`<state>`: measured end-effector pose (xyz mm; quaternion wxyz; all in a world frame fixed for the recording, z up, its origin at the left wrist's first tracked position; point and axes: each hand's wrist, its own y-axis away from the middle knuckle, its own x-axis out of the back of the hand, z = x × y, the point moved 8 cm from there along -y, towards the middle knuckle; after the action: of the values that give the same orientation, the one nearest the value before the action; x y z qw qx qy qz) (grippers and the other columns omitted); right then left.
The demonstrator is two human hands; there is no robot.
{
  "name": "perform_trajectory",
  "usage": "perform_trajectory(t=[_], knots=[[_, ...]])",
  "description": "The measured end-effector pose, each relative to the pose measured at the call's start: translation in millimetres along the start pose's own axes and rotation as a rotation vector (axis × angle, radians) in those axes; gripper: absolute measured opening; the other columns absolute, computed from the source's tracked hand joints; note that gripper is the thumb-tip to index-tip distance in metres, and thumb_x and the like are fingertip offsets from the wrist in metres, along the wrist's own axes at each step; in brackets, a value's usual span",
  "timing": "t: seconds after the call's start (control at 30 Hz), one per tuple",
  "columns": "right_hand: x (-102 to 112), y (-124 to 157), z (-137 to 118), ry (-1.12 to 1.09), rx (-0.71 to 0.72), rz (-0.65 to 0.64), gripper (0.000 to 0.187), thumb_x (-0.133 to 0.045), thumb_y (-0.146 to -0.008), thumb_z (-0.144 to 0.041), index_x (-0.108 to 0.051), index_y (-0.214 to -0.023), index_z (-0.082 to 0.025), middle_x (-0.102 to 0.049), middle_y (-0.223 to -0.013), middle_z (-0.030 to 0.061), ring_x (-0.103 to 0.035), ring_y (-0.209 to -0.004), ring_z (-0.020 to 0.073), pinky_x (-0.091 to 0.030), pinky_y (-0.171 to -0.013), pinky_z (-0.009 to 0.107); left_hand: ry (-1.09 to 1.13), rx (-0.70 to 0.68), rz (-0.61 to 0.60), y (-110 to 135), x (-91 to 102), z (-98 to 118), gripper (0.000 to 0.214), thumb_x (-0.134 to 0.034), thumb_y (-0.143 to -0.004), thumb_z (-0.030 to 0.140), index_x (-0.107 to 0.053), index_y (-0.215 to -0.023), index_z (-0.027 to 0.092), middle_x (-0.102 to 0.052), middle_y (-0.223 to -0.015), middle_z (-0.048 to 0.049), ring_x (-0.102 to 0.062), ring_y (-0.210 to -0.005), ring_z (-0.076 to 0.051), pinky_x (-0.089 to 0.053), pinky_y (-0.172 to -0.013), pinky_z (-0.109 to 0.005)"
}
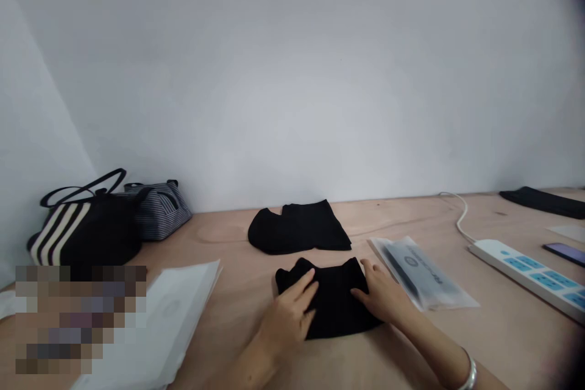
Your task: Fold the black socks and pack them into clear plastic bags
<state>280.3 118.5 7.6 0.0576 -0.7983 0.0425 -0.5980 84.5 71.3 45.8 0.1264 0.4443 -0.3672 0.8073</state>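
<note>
A folded piece of black fabric (336, 301) lies on the table in front of me, its upper edge uneven. My left hand (287, 314) rests on its left part, fingers stretched out and slightly apart. At the right edge of the fabric is my right hand (381, 289), thumb and fingers apart, touching the cloth; a silver bangle circles that wrist. Just behind lies a second black fabric piece (301, 228), flat, with a rounded left end and a notch on top. Right of my right hand lies a frosted plastic pouch (429, 274) with printed lettering and something dark inside.
A stack of white plastic bags (155, 317) lies at left. Behind it stand a black bag with cream stripes (91, 231) and a striped grey bag (164, 213). At right are a white power strip (496, 253), a phone (567, 253) and a dark folded cloth (542, 201).
</note>
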Motion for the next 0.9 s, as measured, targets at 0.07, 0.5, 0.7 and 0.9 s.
perform_trajectory(t=[0.07,0.5,0.7,0.9], knots=[[-6.7,1.1,5.9,-0.112,-0.005,-0.037,0.065,-0.057,-0.070,-0.031,-0.032,-0.125,-0.007,-0.054,-0.107,0.0192,-0.056,-0.096,0.0280,-0.042,-0.076,0.036,-0.092,-0.054,-0.180,4.0,-21.0,6.5,0.047,-0.047,-0.083,0.040,-0.042,-0.127,0.021,-0.035,-0.137,-0.0077,-0.030,-0.125,-0.028,-0.031,-0.100,-0.048],[31.3,0.4,-47.6,-0.143,0.023,0.118,0.069,-0.043,-0.069,-0.009,-0.018,-0.134,-0.001,-0.062,-0.089,0.0163,-0.060,-0.079,0.0256,-0.044,-0.067,0.034,-0.301,0.471,-0.355,77.6,10.4,-73.6,0.098,-0.043,-0.066,0.072,-0.024,-0.134,0.005,-0.021,-0.139,-0.0202,-0.016,-0.128,-0.037,-0.019,-0.101,-0.055],[24.8,25.3,-163.8,0.121,0.181,0.134,0.058,-0.039,-0.076,-0.002,-0.029,-0.133,-0.010,-0.059,-0.094,0.0177,-0.058,-0.080,0.0240,-0.048,-0.057,0.031,-0.304,0.511,-0.497,75.6,15.6,-61.8,0.096,-0.037,-0.068,0.072,-0.020,-0.135,0.005,-0.013,-0.141,-0.0171,-0.009,-0.129,-0.033,-0.013,-0.104,-0.053],[-32.3,35.1,-223.3,0.199,0.243,0.023,0.048,-0.038,-0.079,-0.002,-0.037,-0.126,0.002,-0.060,-0.088,0.0221,-0.056,-0.079,0.0263,-0.048,-0.053,0.034,-0.331,0.501,-0.499,76.1,12.9,-63.5,0.080,-0.049,-0.070,0.047,-0.023,-0.135,0.008,-0.016,-0.141,-0.0131,-0.009,-0.130,-0.028,-0.012,-0.105,-0.048]])
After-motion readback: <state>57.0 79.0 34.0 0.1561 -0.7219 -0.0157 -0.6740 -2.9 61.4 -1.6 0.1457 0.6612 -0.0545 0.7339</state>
